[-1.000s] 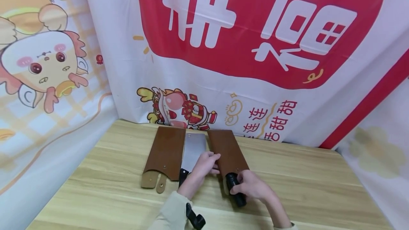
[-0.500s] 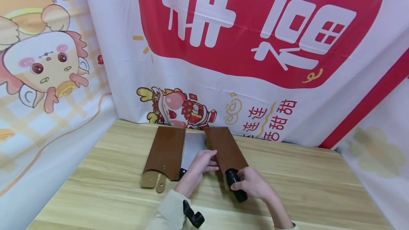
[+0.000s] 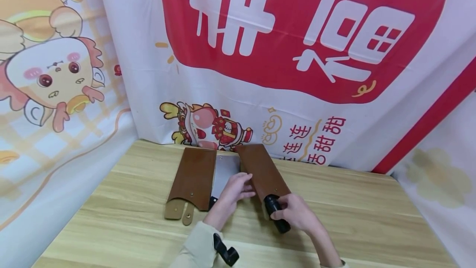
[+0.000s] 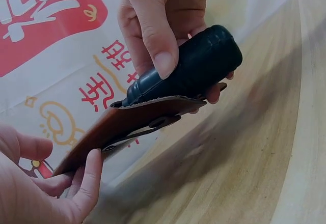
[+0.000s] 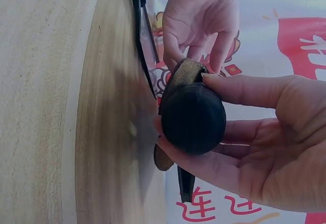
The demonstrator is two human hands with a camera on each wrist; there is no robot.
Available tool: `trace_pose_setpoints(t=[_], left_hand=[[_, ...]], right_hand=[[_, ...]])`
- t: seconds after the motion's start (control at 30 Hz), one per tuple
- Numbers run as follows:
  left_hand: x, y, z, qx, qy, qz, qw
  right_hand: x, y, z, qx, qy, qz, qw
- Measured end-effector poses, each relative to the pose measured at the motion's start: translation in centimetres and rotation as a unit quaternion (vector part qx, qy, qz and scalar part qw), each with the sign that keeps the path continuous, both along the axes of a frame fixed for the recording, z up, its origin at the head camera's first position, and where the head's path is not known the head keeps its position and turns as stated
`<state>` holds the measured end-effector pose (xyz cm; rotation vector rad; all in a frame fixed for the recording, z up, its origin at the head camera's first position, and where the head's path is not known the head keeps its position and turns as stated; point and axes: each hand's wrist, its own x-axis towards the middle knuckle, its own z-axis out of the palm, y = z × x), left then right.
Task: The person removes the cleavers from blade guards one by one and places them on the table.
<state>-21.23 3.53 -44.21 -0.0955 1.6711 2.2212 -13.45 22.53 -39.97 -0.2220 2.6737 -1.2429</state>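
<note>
My right hand grips a black knife handle, fingers and thumb around it. The handle sticks out of the mouth of a brown leather knife sheath; any blade inside is hidden. In the left wrist view the sheath hangs over the table with a shadow beneath. My left hand pinches the sheath's left edge between thumb and fingers. Left of it lies a bare cleaver, its black handle mostly behind my left forearm. A second brown sheath lies flat beside the blade, strap and flap unfastened.
The wooden table ends at a printed white and red cloth hanging along the back. Another printed cloth hangs at the left. A black strap sits on my left wrist.
The right sheath, with the handle in it, has shifted up and slightly left at its far end. Both hands have moved along with it. The cleaver and left sheath stay put.
</note>
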Motion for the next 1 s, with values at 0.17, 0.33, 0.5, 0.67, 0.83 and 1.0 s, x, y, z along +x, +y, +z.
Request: trace_pose_setpoints(t=[0.17,0.33,0.5,0.67,0.83,1.0], left_hand=[[0.0,-0.1,0.2,0.037,-0.005,0.001,0.9993],[0.2,-0.4,0.5,0.09,-0.017,0.002,0.9958],[0.2,-0.6,1.0,0.121,-0.01,0.004,0.9926],[0.1,-0.5,1.0,0.152,-0.007,0.025,0.988],[0.1,-0.4,1.3,0.168,-0.012,0.054,0.9843],[0.5,-0.3,1.4,0.148,-0.001,0.081,0.9856]], right_hand=[[0.0,0.0,0.1,-0.012,-0.004,-0.011,0.9999],[0.0,0.4,0.2,-0.019,-0.002,-0.004,0.9998],[-0.1,1.1,0.7,-0.008,0.022,0.002,0.9997],[0.1,1.6,1.0,-0.002,0.041,-0.022,0.9989],[0.2,1.7,1.3,-0.008,0.056,-0.046,0.9973],[0.2,1.9,1.7,-0.007,0.067,-0.052,0.9964]])
